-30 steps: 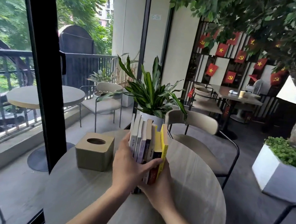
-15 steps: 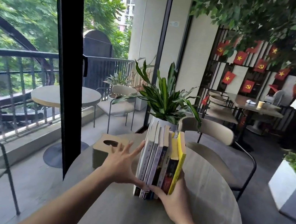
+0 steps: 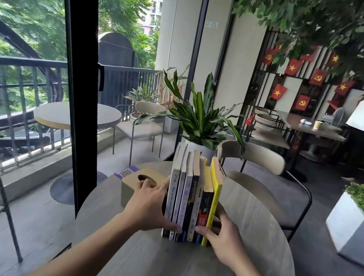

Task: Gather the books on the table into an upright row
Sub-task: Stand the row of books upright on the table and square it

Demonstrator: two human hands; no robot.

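Observation:
Several books stand upright in one tight row, spines facing me, in the middle of the round grey table. White and pale spines are on the left, dark ones in the middle, a yellow book on the right end. My left hand presses flat against the left side of the row, thumb under the front spines. My right hand clasps the right side by the yellow book, thumb across the lower front. Both hands squeeze the row between them.
A tan tissue box sits just left of the books, behind my left hand, with a small QR card beyond it. A potted plant stands right behind the row. A beige chair faces the table's far side.
My left hand had its fingers spread loose beside the row; now it lies flat against the left book. The row stands straighter, and my view has shifted closer and to the right.

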